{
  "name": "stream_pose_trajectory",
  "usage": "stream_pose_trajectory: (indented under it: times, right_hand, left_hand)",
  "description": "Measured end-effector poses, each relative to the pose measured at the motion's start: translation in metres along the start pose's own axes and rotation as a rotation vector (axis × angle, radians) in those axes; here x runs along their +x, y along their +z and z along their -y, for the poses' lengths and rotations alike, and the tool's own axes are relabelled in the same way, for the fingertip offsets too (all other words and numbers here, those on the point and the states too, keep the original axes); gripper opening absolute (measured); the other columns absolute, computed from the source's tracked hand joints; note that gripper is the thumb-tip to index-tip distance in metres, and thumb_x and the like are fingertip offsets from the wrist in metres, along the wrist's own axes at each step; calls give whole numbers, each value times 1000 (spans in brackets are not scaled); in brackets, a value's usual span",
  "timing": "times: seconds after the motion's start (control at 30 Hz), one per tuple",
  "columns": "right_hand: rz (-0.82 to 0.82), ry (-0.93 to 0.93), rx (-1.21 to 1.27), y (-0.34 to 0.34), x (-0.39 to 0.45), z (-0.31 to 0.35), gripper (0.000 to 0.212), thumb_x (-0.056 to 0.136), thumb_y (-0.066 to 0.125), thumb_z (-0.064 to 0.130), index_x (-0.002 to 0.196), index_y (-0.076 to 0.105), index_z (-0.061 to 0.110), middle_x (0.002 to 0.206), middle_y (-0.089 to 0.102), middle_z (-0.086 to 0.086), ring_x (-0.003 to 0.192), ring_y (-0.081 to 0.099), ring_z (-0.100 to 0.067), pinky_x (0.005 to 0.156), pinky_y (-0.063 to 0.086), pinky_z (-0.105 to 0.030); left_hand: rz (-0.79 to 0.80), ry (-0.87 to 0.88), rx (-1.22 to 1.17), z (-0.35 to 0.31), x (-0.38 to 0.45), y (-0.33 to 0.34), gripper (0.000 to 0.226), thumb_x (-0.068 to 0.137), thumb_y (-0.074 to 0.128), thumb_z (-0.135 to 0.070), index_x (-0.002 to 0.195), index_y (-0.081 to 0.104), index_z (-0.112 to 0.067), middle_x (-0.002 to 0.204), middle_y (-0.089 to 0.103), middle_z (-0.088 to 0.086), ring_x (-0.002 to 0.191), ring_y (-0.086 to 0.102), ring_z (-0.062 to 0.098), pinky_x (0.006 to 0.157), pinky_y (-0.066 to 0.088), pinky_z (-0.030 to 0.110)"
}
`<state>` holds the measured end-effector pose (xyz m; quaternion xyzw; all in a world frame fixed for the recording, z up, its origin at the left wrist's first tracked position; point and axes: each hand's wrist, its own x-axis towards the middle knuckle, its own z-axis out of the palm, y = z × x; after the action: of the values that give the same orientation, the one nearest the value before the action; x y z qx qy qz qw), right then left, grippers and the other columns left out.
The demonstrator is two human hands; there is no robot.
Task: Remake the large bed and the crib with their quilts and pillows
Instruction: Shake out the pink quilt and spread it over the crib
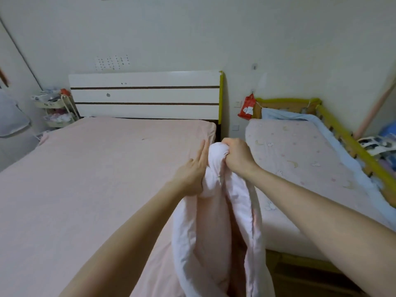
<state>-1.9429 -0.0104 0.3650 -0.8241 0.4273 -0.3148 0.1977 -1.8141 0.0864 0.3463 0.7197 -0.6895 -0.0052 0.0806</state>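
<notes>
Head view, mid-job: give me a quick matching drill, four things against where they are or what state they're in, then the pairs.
Things:
1. quilt
2. left hand
3. red bag
4. large bed

Place or state:
A. hangs on the wall between headboard and crib
B. bunched, gripped at its top by the right hand
C. bare pink sheet, no quilt spread on it
D. fingers straight, pressed against the quilt's side

Pairs: 1-B, 2-D, 3-A, 4-C
</notes>
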Motion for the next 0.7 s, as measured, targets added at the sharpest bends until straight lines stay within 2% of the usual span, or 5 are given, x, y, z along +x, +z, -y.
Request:
stream_pose_trajectory:
  times: [0.13,0.23,0.33,0.53,0.7]
  right_hand:
    - [-39,81,208,-5,-15,-12,16,78,43,-4,66,51,2,65,47,-9,68,40,-15,53,29,-24]
    - [-101,213,379,-13,-25,-21,19,82,46,-3,68,50,10,68,44,-5,70,39,-12,52,27,-15]
    - [-199,258,427,-25,-37,-35,16,82,52,2,77,56,16,72,54,1,72,48,-14,61,39,-24]
    - [83,657,250,5,-117,-105,60,59,76,44,112,52,27,101,66,6,90,64,-17,74,53,-29]
    - [-140,900,297,0,-109,-139,24,89,55,9,111,63,1,111,66,-19,101,63,-34,81,49,-35]
  left_hand:
    - [189,11,-443,-14,17,12,150,52,87,-44,148,-25,-17,160,-4,0,143,22,14,113,32,33]
    - [18,-132,-589,-44,15,28,107,55,85,-48,145,32,-25,121,60,-12,109,58,8,83,47,17]
    - [-233,-251,-578,-72,20,24,24,73,74,-32,94,63,-29,66,55,-18,72,60,10,45,33,6]
    - [-520,-240,-751,-97,58,-10,30,73,58,-15,99,68,-26,75,63,-11,69,57,10,50,35,13]
    - [-510,-130,-521,-94,70,-7,26,69,59,-22,94,58,-25,85,66,-6,82,61,21,60,43,29]
